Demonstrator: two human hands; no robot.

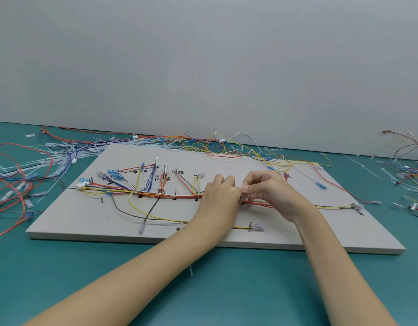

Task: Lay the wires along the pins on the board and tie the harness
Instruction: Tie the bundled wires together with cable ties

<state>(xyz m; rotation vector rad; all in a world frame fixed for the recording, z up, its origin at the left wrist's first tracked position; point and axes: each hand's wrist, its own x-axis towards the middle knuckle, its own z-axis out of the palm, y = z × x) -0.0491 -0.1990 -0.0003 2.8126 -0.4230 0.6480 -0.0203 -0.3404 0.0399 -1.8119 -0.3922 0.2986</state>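
A thin white tie is pinched between two hands over the wire bundle at the middle of the grey board.

The bundle of red, orange and yellow wires is seen laid across the board along dark pins. The left hand is curled, knuckles up, fingertips pressed to the tie; the right hand is bent at the wrist, thumb and forefinger closed on the same tie. Both bare forearms are stretched forward across the teal table. Loose wires and spare ties are heaped to the left and behind.
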